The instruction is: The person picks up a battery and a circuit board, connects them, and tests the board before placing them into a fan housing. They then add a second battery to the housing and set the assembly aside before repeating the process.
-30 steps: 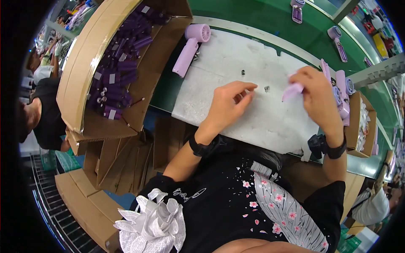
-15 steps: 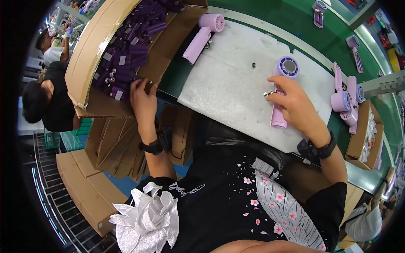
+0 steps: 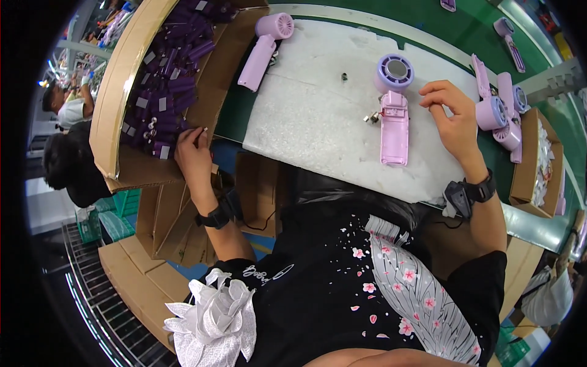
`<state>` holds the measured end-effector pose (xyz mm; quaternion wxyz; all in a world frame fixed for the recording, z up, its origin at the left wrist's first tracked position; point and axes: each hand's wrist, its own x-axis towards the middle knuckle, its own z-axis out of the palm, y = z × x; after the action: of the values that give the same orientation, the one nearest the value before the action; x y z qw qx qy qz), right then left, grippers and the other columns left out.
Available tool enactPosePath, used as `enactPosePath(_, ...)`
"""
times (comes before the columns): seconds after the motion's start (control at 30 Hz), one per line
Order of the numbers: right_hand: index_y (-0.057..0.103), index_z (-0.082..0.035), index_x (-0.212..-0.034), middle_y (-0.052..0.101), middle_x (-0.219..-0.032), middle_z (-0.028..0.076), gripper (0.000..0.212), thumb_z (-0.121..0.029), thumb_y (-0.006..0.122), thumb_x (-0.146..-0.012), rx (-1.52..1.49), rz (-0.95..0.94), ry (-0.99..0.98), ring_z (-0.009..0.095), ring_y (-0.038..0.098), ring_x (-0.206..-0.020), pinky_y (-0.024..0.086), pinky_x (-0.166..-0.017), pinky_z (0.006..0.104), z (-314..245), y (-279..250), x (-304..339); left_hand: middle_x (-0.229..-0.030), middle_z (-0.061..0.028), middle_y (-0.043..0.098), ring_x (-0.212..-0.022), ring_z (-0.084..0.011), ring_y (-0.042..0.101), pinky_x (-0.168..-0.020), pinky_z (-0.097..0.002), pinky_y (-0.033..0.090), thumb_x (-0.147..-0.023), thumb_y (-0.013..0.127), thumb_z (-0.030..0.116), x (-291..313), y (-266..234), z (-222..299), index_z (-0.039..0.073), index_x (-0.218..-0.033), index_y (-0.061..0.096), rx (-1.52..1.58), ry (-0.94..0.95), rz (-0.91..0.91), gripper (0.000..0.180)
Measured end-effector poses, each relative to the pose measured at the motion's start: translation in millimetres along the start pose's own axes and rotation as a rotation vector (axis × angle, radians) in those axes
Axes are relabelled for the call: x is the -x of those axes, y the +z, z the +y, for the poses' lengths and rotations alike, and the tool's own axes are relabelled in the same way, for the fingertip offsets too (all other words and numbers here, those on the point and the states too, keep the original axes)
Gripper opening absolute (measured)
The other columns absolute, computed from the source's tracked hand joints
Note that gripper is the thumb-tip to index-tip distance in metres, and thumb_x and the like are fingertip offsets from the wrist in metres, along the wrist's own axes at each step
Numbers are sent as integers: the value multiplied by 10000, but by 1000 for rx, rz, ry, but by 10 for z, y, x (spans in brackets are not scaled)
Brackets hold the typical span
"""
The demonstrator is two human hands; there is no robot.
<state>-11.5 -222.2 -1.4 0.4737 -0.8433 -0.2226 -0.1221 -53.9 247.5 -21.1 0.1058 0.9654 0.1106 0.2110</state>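
"Two hands, both gripping?"
"I can't tell whether the left hand [image 3: 193,153] pinches anything at the carton [image 3: 113,98]; the right hand [image 3: 451,113] is loosely spread beside the lilac fan [image 3: 394,137] on the foam sheet [image 3: 306,110]."
"Best take purple cylinders [image 3: 182,84] singly."

A green table [image 3: 234,113] spreads out before you, and a grey notched metal beam [image 3: 553,82] crosses at your far right. Low on your left you have 1 black barred rack [image 3: 92,287], while a blue floor [image 3: 191,270] shows in patches beside a closed cardboard box [image 3: 137,266]; green crates [image 3: 116,225] sit beyond it.
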Motion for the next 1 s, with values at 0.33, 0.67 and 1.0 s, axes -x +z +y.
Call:
enactPosePath(0.33, 623, 51, -823, 650, -969, 100, 128, 103, 508, -800, -89, 35, 23, 138, 594, -729, 483, -671, 248, 43, 31, 37, -925, -102, 688, -820, -227, 643, -753, -332, 506, -957, 596, 208, -120, 111, 30, -5, -1002, 647, 266, -138, 242, 224)
enactPosePath(0.67, 628, 45, -882, 646, -994, 101, 135, 99, 530, -807, -82, 94, -27, 131, 590, -731, 483, -673, 244, 24, 19, 66, -865, -102, 670, -731, -145, 621, -680, -258, 517, -992, 568, 197, -344, -30, 609, -53, -1022, 586, 811, -272, 630, 253)
enactPosePath(1.0, 537, 30, -1225, 613, -1089, 122, 378, 4, 614, -855, -397, 21, -31, 128, 595, -862, 483, -755, 256, -399, 258, 113, -813, -114, 670, -639, -160, 629, -592, -264, 509, -945, 602, 53, 203, -184, 2204, -38, -1030, 590, 1315, 334, 53, 124)
